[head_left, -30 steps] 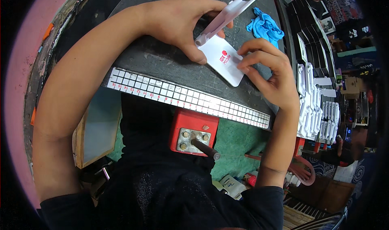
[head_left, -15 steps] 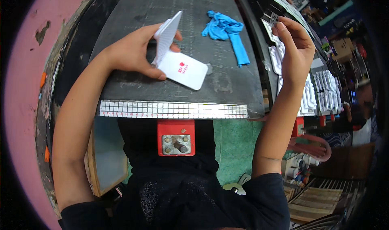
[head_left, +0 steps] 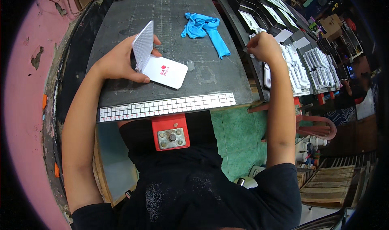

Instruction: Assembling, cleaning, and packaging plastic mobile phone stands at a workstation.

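Observation:
My left hand [head_left: 117, 61] grips a white hinged folding stand [head_left: 172, 75] at its hinge side. Its flat panel, printed in red, lies on or just above the dark table, while the ribbed panel stands up steeply. Off the table's right side, my right hand [head_left: 266, 47] is closed and turned down, by some white parts. A small thin grey piece [head_left: 245, 50] shows at its fingertips, mostly hidden by the hand.
A crumpled blue cloth [head_left: 200, 26] lies on the dark tabletop [head_left: 121, 21]. A white gridded ruler strip [head_left: 166, 107] runs along the near edge. Stacked white plastic parts [head_left: 322, 67] and open black boxes [head_left: 269, 17] fill a bench at the right.
My right hand has come down from its raised pose and turned over, bringing the small grey piece lower beside the table. The left hand still holds the stand, in much the same pose.

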The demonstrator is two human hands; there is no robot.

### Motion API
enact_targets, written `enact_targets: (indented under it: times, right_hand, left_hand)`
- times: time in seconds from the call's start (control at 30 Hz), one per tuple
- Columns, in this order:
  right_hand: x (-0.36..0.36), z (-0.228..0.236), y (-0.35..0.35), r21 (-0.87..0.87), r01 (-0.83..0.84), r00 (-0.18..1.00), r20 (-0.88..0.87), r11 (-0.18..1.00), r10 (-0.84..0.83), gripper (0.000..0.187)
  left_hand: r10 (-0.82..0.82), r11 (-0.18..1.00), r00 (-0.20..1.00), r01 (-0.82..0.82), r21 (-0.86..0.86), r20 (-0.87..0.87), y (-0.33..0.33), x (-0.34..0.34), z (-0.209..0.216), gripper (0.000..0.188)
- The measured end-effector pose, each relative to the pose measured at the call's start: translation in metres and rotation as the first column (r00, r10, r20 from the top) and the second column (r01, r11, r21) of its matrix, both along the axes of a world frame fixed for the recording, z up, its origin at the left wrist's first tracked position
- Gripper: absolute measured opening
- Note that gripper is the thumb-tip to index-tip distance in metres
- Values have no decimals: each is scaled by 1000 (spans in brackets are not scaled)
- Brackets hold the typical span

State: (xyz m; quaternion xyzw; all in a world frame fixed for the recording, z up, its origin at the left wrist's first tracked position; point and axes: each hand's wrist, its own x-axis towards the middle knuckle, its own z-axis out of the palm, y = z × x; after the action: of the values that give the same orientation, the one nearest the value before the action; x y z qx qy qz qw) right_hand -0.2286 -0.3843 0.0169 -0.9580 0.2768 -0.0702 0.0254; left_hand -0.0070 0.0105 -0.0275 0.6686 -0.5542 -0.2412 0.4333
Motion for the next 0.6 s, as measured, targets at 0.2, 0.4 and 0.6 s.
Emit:
enact_targets:
  times: [0.2,0.4,0.6]
  right_hand:
    - [3,4,20,-226,90,993,-59,970,-106,21]
    - [20,15,52,-239,26,996,89,971,-5,39]
    - [108,-37,90,-378,-333,796,379,864,472,45]
  left_hand:
    - [-29,999,999,30,-25,20,3,4,-4,95]
    - [-46,998,998,48,-36,47,5,5,-4,91]
    - [-45,998,994,49,-32,103,5,7,-6,93]
